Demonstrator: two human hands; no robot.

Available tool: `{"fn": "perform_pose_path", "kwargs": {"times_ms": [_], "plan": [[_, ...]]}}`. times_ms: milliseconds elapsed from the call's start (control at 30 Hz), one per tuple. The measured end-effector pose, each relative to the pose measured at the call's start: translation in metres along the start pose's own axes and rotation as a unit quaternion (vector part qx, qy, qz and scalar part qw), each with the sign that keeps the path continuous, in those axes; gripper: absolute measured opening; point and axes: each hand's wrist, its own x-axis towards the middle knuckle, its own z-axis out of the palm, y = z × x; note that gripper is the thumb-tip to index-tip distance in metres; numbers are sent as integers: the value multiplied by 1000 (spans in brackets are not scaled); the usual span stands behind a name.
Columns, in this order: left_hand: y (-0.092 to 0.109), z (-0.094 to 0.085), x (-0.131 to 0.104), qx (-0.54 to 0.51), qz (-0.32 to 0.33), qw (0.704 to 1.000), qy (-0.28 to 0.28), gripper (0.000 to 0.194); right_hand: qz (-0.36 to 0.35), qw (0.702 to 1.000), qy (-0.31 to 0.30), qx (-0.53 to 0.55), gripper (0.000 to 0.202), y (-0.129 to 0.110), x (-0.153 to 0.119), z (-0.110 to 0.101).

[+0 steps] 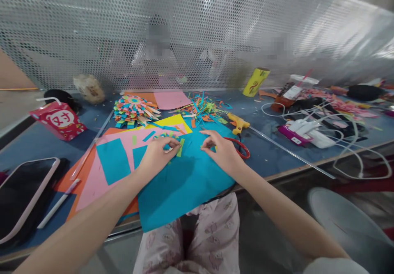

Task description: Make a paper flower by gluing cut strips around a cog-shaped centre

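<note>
Over a blue sheet [178, 192] at the table's front edge, my left hand [156, 153] is closed in a pinch on a green paper strip [181, 147]. Bits of a small multicoloured fringed paper piece [168, 135] show behind its fingers. To the right, my right hand [223, 151] curls with thumb and a finger meeting; whether anything is between them is too small to make out. Red scissor handles [241, 147] lie partly hidden behind it. A yellow glue gun [238, 123] with a clear glue stick rests beyond. A fringed paper flower [134, 108] sits further back.
Pink sheets [92, 188] and a blue rectangle [113, 160] lie left. Cut strips [203, 108] are heaped behind. A phone [24, 196], a red drink carton [60, 120], a yellow can [256, 82], a purple power strip [294, 135] and white cables surround the work. A perforated metal screen [184, 32] stands behind.
</note>
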Motion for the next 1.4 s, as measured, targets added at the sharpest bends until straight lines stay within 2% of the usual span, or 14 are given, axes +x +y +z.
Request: {"fn": "perform_pose_path", "kwargs": {"times_ms": [100,200,300,400,500,600,700,800,867,933,1000,1100,1233,1400], "plan": [[-1,0,-1,-10,-2,1000,-5,16,6,1000,9,29,28,-1,6,-5],[-1,0,-1,-12,-3,1000,-1,15,37,999,19,20,17,11,33,-16],[1,0,-1,-52,-35,998,-12,18,47,989,29,-136,21,35,78,-28],[2,-1,0,-110,-72,991,-17,22,64,979,31,-193,22,59,120,-31],[2,-3,2,-151,-94,984,4,23,106,965,44,-238,22,74,139,-24],[1,-5,2,-171,-107,979,30,24,123,951,80,-271,24,74,140,-15],[1,-4,2,-185,-101,976,49,23,99,955,83,-266,22,59,132,-10],[1,-4,3,-206,-95,972,55,24,38,975,29,-218,33,30,118,-7],[2,-5,4,-219,-96,969,57,26,-20,987,-32,-159,29,8,106,-5],[2,-6,5,-225,-93,968,63,27,-100,989,-108,-19,23,-13,92,-1],[3,-6,6,-226,-88,968,67,26,-127,982,-131,58,20,-28,82,3],[3,-5,7,-233,-74,967,64,23,-112,986,-98,72,11,-37,75,7],[1,-7,8,-243,-62,966,57,23,-99,992,-38,72,4,-37,76,7],[-2,-14,11,-222,-58,970,80,23,-100,990,-36,90,3,-38,76,4]]}}
